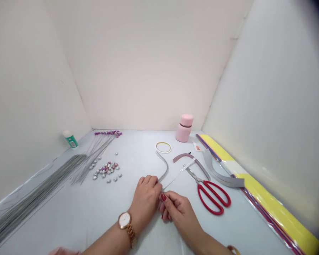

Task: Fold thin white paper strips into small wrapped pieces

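Observation:
A narrow grey paper strip [166, 167] curves up from under the fingers of my left hand [146, 196], which is closed on it, palm down, with a watch at the wrist. My right hand [178, 209] touches the left one, thumb and forefinger pinched together where the strip's near end lies; that end is mostly hidden. A thin, shiny whitish strip [179, 173] runs from this meeting point toward the scissors [211, 194]. Those have red handles and lie just right of my right hand, with a curved mauve-grey strip [202, 167] behind them.
Small folded paper stars [107, 169] lie left of centre. Bundled grey wire stems [37, 191], some purple-tipped [108, 133], stretch along the left. A tape roll [163, 147], pink flask [184, 128], glue stick [70, 139], wide grey strips [223, 179] and yellow packets [255, 187] stand or lie around.

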`<action>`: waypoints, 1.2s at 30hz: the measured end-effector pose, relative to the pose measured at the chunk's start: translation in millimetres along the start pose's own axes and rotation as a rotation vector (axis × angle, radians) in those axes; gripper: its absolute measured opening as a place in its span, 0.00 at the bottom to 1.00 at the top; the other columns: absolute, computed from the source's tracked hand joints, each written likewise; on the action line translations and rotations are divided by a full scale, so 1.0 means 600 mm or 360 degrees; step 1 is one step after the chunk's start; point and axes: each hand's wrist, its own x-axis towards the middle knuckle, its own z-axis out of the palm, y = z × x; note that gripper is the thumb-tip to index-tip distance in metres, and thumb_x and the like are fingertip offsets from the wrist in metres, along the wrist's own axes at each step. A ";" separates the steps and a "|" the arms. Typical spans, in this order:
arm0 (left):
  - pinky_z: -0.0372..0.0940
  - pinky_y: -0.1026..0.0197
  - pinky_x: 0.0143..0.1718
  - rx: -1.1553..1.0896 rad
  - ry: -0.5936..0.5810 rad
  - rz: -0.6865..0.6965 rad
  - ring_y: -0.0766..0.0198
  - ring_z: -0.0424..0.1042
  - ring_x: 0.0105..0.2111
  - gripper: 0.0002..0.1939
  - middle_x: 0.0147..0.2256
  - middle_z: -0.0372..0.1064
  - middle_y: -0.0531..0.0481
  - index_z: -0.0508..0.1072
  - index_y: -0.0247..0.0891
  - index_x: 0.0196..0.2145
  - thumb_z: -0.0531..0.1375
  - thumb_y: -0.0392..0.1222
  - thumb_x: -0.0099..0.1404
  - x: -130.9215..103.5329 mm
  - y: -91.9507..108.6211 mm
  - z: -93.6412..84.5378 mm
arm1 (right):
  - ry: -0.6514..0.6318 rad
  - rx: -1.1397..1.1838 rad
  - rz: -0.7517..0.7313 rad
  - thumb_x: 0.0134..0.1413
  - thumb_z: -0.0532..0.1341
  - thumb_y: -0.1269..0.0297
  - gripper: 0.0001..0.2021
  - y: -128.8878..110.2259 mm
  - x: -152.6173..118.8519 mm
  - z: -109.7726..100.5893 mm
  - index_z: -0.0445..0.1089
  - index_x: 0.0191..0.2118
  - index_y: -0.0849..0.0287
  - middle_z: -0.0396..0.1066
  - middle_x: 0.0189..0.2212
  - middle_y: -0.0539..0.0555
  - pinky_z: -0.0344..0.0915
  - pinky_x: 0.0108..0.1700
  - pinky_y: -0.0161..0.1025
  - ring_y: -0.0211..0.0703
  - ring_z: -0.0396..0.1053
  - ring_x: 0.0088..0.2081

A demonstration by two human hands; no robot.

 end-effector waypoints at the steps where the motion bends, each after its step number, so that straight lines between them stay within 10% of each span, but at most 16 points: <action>1: 0.58 0.56 0.35 0.0009 -0.0007 0.0026 0.60 0.63 0.32 0.06 0.29 0.66 0.49 0.68 0.37 0.24 0.56 0.30 0.56 0.006 0.000 0.001 | 0.0005 -0.0015 0.0008 0.57 0.51 0.56 0.17 0.001 0.000 -0.001 0.64 0.23 0.62 0.63 0.15 0.48 0.56 0.21 0.31 0.33 0.61 0.17; 9: 0.54 0.59 0.34 -0.0055 0.0262 0.0127 0.65 0.66 0.28 0.07 0.28 0.71 0.51 0.71 0.38 0.32 0.53 0.32 0.62 -0.025 -0.012 -0.036 | 0.0198 -0.0841 -0.0712 0.54 0.54 0.70 0.19 -0.017 -0.003 -0.028 0.58 0.52 0.57 0.60 0.50 0.60 0.62 0.42 0.42 0.47 0.62 0.45; 14: 0.54 0.57 0.40 0.0088 0.0541 0.0121 0.66 0.68 0.28 0.09 0.29 0.73 0.51 0.72 0.39 0.33 0.52 0.33 0.63 -0.045 -0.062 -0.056 | 0.0097 -0.1503 -0.0925 0.56 0.52 0.71 0.10 -0.009 0.013 -0.043 0.71 0.32 0.58 0.72 0.24 0.54 0.60 0.35 0.41 0.43 0.66 0.30; 19: 0.56 0.55 0.40 0.0325 0.0749 -0.0066 0.61 0.70 0.30 0.05 0.29 0.74 0.50 0.72 0.39 0.33 0.55 0.34 0.60 -0.048 -0.129 -0.070 | 0.0271 -0.1633 -0.0938 0.59 0.47 0.70 0.14 0.005 0.023 -0.051 0.70 0.34 0.61 0.73 0.23 0.56 0.61 0.32 0.39 0.43 0.68 0.28; 23: 0.57 0.52 0.44 0.0216 0.0877 -0.0089 0.58 0.68 0.39 0.06 0.37 0.72 0.44 0.69 0.37 0.35 0.54 0.33 0.60 -0.053 -0.107 -0.066 | 0.0277 -0.1689 -0.0946 0.59 0.47 0.71 0.14 0.005 0.021 -0.048 0.70 0.35 0.62 0.72 0.24 0.56 0.60 0.32 0.39 0.44 0.69 0.29; 29: 0.43 0.46 0.54 0.0115 0.0386 0.0310 0.58 0.63 0.48 0.15 0.46 0.67 0.43 0.64 0.37 0.48 0.54 0.39 0.62 -0.050 -0.021 -0.045 | 0.0120 -0.1739 -0.1084 0.59 0.49 0.71 0.12 0.001 0.011 -0.032 0.70 0.35 0.60 0.71 0.24 0.54 0.59 0.34 0.37 0.41 0.67 0.28; 36: 0.41 0.46 0.54 0.0232 0.0313 0.0132 0.68 0.66 0.29 0.12 0.24 0.70 0.55 0.71 0.39 0.29 0.50 0.30 0.63 -0.053 -0.034 -0.046 | 0.0183 -0.1762 -0.1142 0.58 0.50 0.73 0.11 -0.002 0.017 -0.037 0.69 0.37 0.61 0.72 0.29 0.56 0.57 0.40 0.42 0.43 0.66 0.34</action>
